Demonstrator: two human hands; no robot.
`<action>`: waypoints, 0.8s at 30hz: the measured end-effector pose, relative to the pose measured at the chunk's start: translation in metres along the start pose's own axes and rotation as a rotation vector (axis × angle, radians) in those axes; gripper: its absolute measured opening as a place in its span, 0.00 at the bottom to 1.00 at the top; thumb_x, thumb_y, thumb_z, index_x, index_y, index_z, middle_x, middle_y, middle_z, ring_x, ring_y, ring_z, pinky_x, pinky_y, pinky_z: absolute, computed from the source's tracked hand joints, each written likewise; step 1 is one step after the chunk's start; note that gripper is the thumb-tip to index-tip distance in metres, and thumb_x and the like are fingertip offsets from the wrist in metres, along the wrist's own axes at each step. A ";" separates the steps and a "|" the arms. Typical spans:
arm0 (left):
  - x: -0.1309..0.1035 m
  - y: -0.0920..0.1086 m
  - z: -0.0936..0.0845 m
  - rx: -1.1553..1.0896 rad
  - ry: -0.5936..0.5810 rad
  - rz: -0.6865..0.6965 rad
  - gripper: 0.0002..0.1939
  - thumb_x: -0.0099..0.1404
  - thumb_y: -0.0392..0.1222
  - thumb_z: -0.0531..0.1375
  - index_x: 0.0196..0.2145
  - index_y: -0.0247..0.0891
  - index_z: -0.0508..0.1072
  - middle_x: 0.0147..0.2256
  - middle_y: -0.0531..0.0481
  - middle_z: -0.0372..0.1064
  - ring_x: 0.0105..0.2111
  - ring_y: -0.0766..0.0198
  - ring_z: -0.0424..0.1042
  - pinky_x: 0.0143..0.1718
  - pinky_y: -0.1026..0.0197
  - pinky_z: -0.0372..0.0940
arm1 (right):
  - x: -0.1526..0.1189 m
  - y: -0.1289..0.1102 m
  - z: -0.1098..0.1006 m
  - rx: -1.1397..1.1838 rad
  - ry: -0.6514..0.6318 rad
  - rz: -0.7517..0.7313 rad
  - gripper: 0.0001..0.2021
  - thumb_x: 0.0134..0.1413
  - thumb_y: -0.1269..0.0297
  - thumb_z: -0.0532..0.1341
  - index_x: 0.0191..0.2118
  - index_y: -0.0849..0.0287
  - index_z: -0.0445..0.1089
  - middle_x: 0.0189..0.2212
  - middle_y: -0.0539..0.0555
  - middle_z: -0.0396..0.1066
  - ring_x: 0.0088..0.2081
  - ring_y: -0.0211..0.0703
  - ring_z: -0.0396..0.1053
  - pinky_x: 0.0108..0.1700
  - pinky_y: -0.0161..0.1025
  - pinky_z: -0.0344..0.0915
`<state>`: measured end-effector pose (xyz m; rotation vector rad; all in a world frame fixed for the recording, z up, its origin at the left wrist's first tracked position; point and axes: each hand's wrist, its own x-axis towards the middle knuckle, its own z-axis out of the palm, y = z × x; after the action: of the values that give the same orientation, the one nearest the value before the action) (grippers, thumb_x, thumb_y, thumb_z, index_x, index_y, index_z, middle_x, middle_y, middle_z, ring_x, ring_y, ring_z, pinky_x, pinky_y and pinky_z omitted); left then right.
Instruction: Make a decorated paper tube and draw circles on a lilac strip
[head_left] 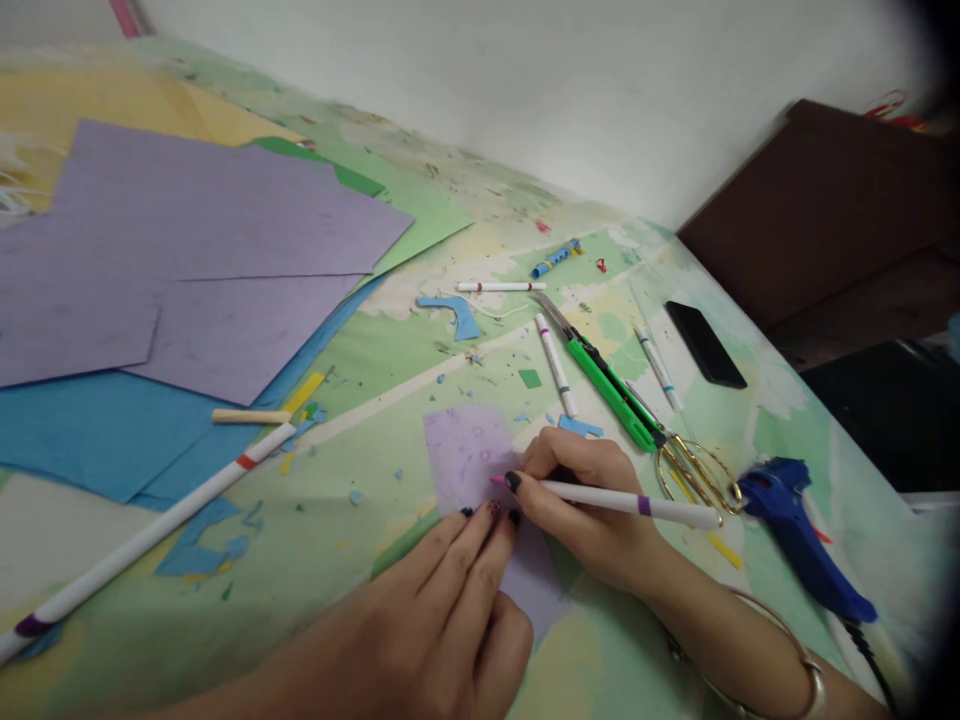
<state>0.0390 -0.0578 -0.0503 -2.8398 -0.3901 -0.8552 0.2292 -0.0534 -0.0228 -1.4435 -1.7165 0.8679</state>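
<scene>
A strip of light purple foam or paper (461, 445) lies on the table in front of me, with small drawn marks on its far part. My left hand (457, 610) rests on the strip, fingers stretched out flat and holding nothing. A white felt-tip pen with a purple band (607, 499) is pinched in my right hand (592, 490). Its pinkish-purple tip meets the strip, just beyond my left fingertips. The near part of the strip runs partly beneath both hands.
Large purple sheets (202, 220) lie over blue ones (67, 430) at left. To the right are a green box cutter (611, 390), gold-handled scissors (694, 470), a blue glue gun (802, 545) and a black phone (705, 343). Foam scraps and several pens are scattered around.
</scene>
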 end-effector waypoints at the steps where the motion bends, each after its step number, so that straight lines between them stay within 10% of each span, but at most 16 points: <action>1: 0.001 0.000 -0.001 -0.001 0.000 -0.001 0.13 0.65 0.29 0.45 0.33 0.31 0.69 0.43 0.36 0.73 0.47 0.51 0.72 0.50 0.51 0.64 | 0.000 0.000 0.000 -0.001 -0.005 0.000 0.11 0.49 0.74 0.57 0.21 0.59 0.57 0.19 0.45 0.60 0.22 0.32 0.55 0.25 0.33 0.53; 24: 0.000 0.000 -0.002 -0.009 -0.017 -0.009 0.12 0.66 0.31 0.47 0.34 0.31 0.69 0.44 0.34 0.72 0.48 0.50 0.71 0.50 0.51 0.65 | 0.001 0.000 -0.003 -0.004 -0.023 -0.007 0.12 0.46 0.77 0.56 0.20 0.58 0.53 0.18 0.44 0.56 0.21 0.32 0.51 0.23 0.34 0.50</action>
<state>0.0382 -0.0585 -0.0491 -2.8576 -0.4019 -0.8374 0.2315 -0.0520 -0.0208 -1.4345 -1.7404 0.8812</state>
